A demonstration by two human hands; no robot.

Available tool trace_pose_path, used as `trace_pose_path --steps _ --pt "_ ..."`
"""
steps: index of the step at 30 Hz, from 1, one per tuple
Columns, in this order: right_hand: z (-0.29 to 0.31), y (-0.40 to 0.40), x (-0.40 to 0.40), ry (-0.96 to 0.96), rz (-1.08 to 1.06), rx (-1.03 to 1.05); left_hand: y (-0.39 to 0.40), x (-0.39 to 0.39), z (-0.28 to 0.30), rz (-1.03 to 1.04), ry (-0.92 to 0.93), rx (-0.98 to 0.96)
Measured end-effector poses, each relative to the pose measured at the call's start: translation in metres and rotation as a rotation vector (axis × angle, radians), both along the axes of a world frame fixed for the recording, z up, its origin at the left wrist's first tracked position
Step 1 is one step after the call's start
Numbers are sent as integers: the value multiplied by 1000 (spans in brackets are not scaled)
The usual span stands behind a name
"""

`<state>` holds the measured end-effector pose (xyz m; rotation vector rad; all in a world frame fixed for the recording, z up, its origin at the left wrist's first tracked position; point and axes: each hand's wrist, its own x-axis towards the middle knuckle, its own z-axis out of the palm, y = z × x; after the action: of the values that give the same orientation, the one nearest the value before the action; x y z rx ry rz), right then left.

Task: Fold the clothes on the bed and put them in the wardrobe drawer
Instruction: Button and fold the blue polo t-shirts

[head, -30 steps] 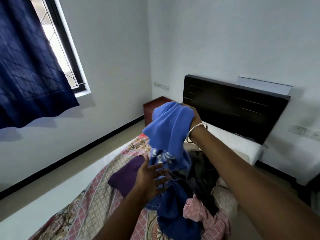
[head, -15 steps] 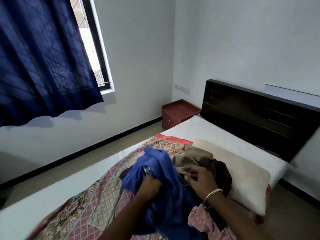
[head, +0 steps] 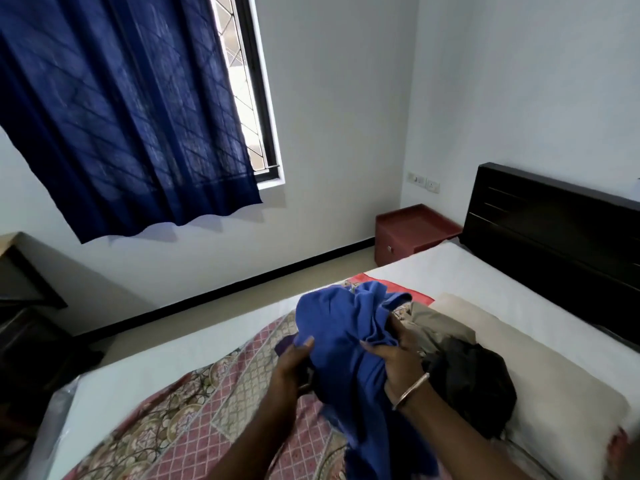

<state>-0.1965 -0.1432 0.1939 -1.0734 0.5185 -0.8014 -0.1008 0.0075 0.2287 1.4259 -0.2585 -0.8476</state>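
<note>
A bunched blue garment (head: 346, 327) hangs above the bed (head: 433, 268), held between both hands. My right hand (head: 398, 358), with a metal bangle on the wrist, grips its right side with curled fingers. My left hand (head: 294, 362) holds its left edge, thumb against the cloth. Behind my right hand lie a beige garment (head: 433, 323) and a black garment (head: 474, 379), piled against a cream pillow (head: 561, 396). A scrap of purple cloth (head: 285, 344) shows beside my left hand. A patterned bedspread (head: 194, 403) covers the near part of the bed. No wardrobe is in view.
A dark headboard (head: 554, 230) stands at the right, with a red bedside cabinet (head: 412, 233) in the corner. A blue curtain (head: 121, 109) hangs over the window. Dark furniture (head: 24, 306) stands at the left edge. A strip of floor runs between bed and wall.
The blue garment came down from near head height to just above the bed. My right hand let go of its top and gripped it lower down. The view swung left.
</note>
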Motion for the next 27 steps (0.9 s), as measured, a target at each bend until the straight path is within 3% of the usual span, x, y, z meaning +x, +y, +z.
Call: trace_pose_path --steps 5,7,9,12,16,18,20,24,27 --pt "22 37 6 -59 264 -204 8 24 32 18 -62 -27" --pt "30 52 9 -154 369 -67 16 37 34 84 -123 -47" --pt "35 62 18 -191 322 113 33 50 35 113 -136 -77" --pt "42 75 36 -26 57 152 62 64 38 116 -52 -147" --pt "44 105 52 356 -143 -328 105 88 48 86 -57 -168" --pt "49 127 60 388 -87 -606 123 98 55 29 -82 -181" --pt "63 146 67 332 53 -701 135 104 66 -20 -54 -188" --pt "99 180 81 166 323 -562 159 120 91 -85 -29 -194" --pt "125 191 85 -37 537 -221 171 130 109 -137 -53 -220"
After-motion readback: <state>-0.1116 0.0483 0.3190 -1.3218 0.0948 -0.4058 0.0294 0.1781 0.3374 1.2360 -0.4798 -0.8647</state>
